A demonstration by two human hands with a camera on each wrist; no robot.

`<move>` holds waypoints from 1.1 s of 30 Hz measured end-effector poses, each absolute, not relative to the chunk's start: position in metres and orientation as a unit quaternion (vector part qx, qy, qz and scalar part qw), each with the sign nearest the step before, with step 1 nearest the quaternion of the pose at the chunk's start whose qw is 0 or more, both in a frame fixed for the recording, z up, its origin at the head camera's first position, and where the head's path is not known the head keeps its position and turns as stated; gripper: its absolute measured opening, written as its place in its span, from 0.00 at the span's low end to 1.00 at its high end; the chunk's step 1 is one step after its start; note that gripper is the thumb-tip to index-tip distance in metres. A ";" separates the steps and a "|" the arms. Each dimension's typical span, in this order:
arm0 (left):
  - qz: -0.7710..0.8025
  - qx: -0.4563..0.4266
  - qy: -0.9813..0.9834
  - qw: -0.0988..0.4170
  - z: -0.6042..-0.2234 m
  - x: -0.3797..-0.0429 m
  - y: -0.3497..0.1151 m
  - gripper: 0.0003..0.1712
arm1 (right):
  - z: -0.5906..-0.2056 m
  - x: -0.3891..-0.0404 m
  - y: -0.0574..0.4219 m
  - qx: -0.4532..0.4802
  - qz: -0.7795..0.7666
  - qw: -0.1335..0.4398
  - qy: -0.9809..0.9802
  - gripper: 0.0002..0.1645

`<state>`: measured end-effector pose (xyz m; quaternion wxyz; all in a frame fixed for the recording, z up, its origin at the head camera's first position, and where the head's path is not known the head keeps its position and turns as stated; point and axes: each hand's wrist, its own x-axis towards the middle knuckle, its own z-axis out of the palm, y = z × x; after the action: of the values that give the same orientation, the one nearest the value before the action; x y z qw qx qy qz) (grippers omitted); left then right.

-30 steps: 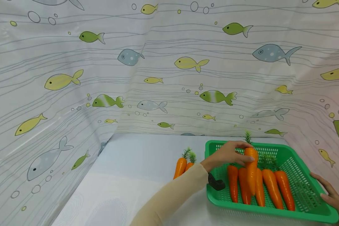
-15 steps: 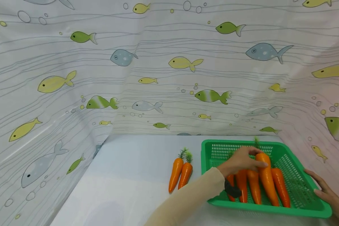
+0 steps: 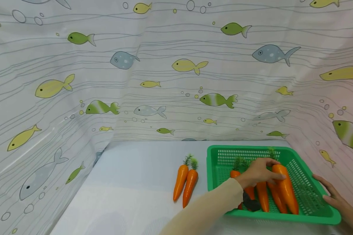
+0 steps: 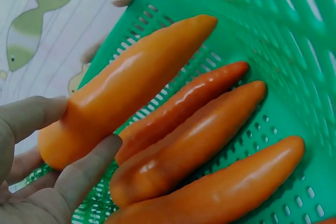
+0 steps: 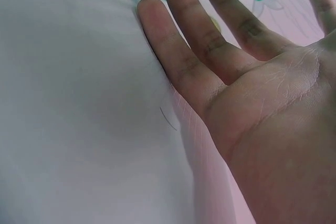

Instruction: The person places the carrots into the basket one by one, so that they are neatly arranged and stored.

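Observation:
My left hand (image 3: 260,173) reaches over the green basket (image 3: 210,169) and pinches a thick orange carrot (image 3: 289,192) near its top end. In the left wrist view the thumb and fingers sit at the carrot's wide end, its tip slanting up to the right. Under and beside it several more carrots (image 4: 210,198) lie in a row on the basket floor, partly hidden by my hand and sleeve. My right hand (image 3: 338,199) touches the basket's right rim; its fingers look mostly straight in the right wrist view.
Two carrots with leafy green tops, one left (image 3: 180,181) and one right (image 3: 190,186), lie side by side on the white table (image 3: 129,189), left of the basket. Fish-patterned sheeting (image 3: 164,71) rises behind and at both sides.
My left hand has carried the carrot rightward and lower, to the right end of the row. Both carrots on the table are now uncovered by the sleeve. The right hand stays at the rim.

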<state>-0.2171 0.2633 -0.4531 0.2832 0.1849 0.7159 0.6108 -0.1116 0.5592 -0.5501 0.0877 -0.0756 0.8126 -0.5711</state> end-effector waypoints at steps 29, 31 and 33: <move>0.520 0.231 0.773 0.279 -0.462 -0.222 0.281 0.31 | -0.548 -0.109 0.556 -0.063 -0.562 0.065 0.822 0.37; 0.519 0.237 0.772 0.281 -0.462 -0.222 0.281 0.30 | -0.547 -0.108 0.556 -0.057 -0.571 0.070 0.816 0.37; 0.517 0.238 0.773 0.279 -0.462 -0.222 0.281 0.30 | -0.547 -0.108 0.555 -0.049 -0.592 0.084 0.800 0.36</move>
<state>-0.2222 0.2807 -0.4620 0.2790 0.2379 0.7732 0.5174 -0.1079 0.5554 -0.5466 0.0839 -0.0491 0.8002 -0.5918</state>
